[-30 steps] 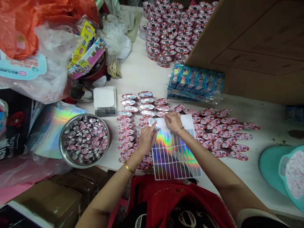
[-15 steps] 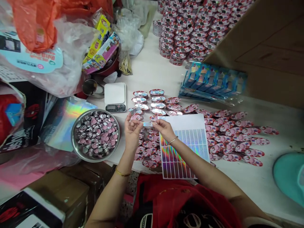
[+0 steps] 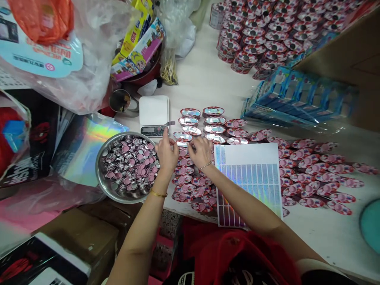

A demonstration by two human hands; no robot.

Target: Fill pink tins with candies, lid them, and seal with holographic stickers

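Just right of the metal bowl, my left hand [image 3: 166, 153] has its thumb and index finger pinched on one end of a small shiny sticker [image 3: 182, 145]. At the sticker's other end, my right hand [image 3: 201, 152] has its fingertips closed on it. A dark strip [image 3: 171, 123] sticks up by my left index finger. Behind my hands stand small oval red-and-white items [image 3: 190, 122] with shiny tops; others with pink discs [image 3: 182, 170] lie below. A holographic sticker sheet [image 3: 249, 178] lies under my right forearm.
The metal bowl [image 3: 99, 174] holds many small round caps. A white scale [image 3: 153, 111] sits behind it. Blue boxes in plastic [image 3: 299, 95] and many stacked cans [image 3: 255, 35] stand at the back right. A teal basin [image 3: 371, 225] is at the far right.
The view has shifted, so the table's things appear farther right. Both hands have come lower over the oval items with the sticker between them.
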